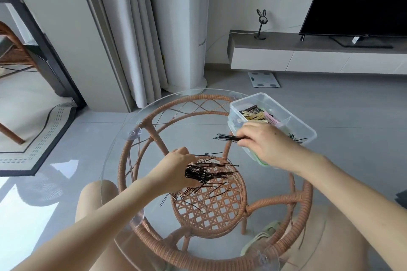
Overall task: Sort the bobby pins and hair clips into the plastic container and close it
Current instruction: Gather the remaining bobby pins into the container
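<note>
A clear plastic container [297, 116] stands open at the far right of the round glass table [123, 130], with beige, pink and dark hair clips [257, 114] in its far compartment and a few black bobby pins [297, 138] in the near one. My right hand [264, 142] hovers over the container's near left corner, pinching a small bunch of bobby pins [229, 138] that point left. My left hand [176, 169] rests on the glass and grips a big fanned bundle of black bobby pins [209, 174]. Several loose pins [187, 192] lie under and around it.
The glass top sits on a wicker frame [141, 230] with a woven lower shelf [211, 211]. A green object [261, 160] shows beneath my right hand. My knees are under the table's near edge. A TV unit [308, 59] stands behind.
</note>
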